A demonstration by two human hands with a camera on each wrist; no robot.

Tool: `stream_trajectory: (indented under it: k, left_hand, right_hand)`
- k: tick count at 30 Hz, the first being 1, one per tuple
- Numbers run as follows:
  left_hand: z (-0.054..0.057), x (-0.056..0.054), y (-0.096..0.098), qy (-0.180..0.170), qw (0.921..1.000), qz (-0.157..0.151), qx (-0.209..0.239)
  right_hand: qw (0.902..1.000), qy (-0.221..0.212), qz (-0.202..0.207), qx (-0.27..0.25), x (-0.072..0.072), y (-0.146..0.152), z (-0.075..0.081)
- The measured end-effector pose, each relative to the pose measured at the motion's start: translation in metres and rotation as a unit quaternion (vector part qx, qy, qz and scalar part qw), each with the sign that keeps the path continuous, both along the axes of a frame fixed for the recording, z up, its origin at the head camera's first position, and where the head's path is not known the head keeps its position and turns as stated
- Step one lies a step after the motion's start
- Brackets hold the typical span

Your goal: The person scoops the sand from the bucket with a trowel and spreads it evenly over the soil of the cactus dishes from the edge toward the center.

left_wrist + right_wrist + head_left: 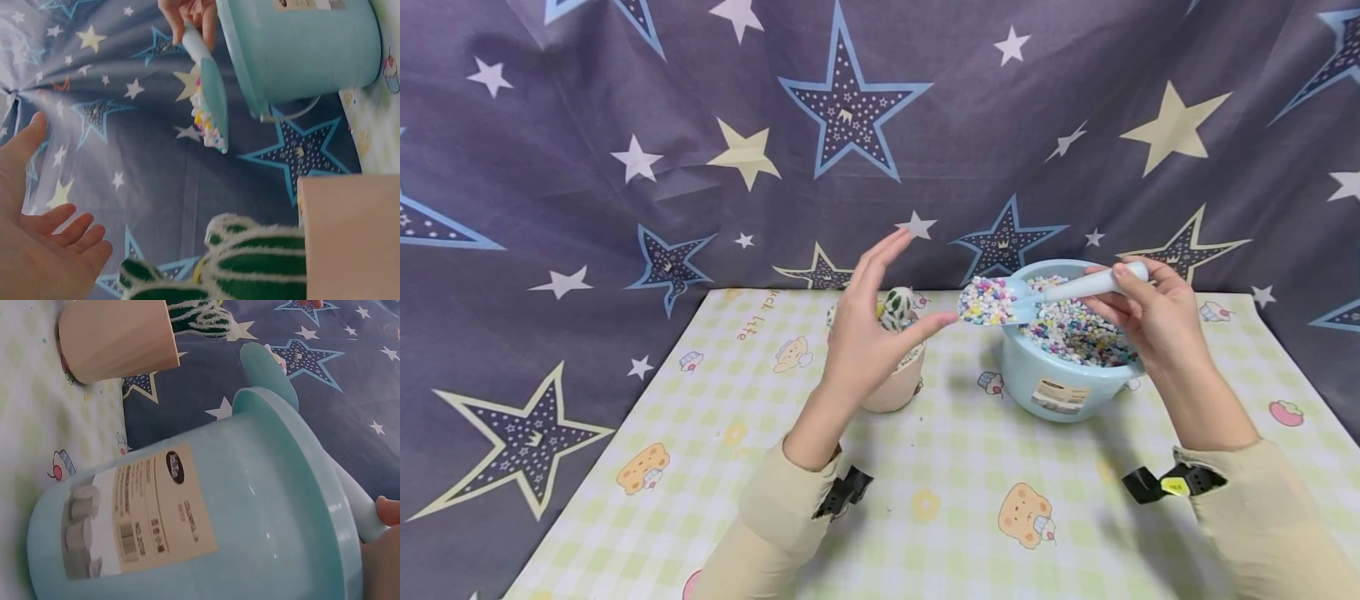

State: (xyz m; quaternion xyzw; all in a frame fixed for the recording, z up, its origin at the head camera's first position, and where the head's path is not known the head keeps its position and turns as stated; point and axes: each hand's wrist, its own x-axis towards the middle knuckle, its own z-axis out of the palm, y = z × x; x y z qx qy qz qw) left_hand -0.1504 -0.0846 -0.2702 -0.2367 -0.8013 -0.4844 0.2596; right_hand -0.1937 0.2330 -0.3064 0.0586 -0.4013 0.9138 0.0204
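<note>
My right hand (1165, 312) grips the handle of a light blue scoop (1075, 286), held over the left rim of a blue bucket (1037, 375). Small multicoloured pebbles (988, 302) fill the scoop's bowl, and more of them lie inside the bucket. My left hand (868, 325) is raised with fingers and thumb spread apart, holding nothing. Behind it stands a pinkish pot (895, 392) with a green and white knitted cactus (897, 308), partly hidden by that hand. In the left wrist view the cactus (262, 256) shows more fully beside the pot (350, 237).
A green and white checked tablecloth (700, 483) with cartoon prints covers the table. Behind it hangs a dark blue curtain (700, 108) with stars. A paper label (150, 512) is on the bucket's side, and a thin handle (294, 117) hangs from the bucket.
</note>
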Motion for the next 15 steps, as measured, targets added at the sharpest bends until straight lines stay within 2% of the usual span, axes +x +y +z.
stream_trajectory:
  k: [7, 15]
  left_hand:
    - [0.004, 0.0, -0.02, 0.007, 0.9997, 0.019, 0.012]
    - [0.0, -0.003, -0.04, 0.004, 0.9991, 0.037, 0.02]
  right_hand:
    - [0.9999, -0.003, 0.013, 0.005, -0.001, -0.007, 0.0]
    - [0.9994, -0.013, 0.012, 0.028, -0.003, -0.014, 0.001]
